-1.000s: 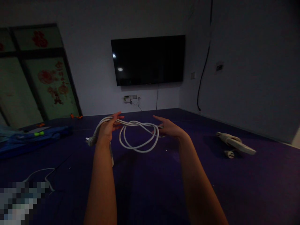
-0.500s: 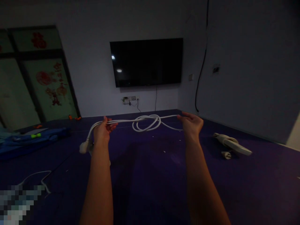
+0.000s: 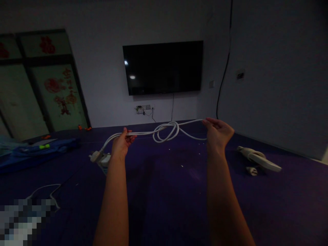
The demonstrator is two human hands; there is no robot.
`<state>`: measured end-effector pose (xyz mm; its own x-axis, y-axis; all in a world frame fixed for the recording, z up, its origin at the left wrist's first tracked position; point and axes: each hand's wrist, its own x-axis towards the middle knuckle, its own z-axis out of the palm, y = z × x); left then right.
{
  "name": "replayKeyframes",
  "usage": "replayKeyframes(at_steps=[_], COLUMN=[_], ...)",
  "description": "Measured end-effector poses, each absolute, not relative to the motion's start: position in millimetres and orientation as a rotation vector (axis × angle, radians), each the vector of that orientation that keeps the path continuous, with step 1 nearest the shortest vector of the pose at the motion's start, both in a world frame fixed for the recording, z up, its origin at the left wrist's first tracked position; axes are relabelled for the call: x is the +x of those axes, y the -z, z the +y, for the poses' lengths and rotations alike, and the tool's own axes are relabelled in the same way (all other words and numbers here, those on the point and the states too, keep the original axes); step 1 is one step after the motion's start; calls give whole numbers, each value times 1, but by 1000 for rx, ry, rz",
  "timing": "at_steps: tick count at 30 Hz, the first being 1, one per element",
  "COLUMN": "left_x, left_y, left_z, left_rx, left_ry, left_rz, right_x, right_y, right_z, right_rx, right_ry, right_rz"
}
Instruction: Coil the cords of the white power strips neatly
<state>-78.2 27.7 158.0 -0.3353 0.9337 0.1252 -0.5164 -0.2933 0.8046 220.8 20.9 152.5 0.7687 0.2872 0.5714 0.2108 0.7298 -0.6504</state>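
Note:
A white power cable stretches between my two hands, doubled up and tied in a loose knot at its middle. My left hand is closed on the cable's left end, where the white plug and a socket block hang just below and left of it. My right hand is closed on the other end, held out to the right and slightly higher. Both arms reach forward over a dark purple floor.
Another bundled white power strip lies on the floor at the right. Blue cloth lies at the left, a thin white cord nearer me. A dark TV hangs on the far wall above a socket.
My hands have moved apart, the right one out to the right. The cable's wide loops have drawn tighter into a small knot in the middle.

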Motion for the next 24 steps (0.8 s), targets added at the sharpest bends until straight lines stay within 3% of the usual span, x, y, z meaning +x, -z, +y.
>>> replayKeyframes(at_steps=[24], left_x=[-122], left_y=[-131], left_z=[55], left_rx=[622], left_ry=[-1729], left_rz=[771], right_x=[173], right_y=[-176], right_z=[-5], right_rx=[-848], right_ry=[129], right_rz=[-877])
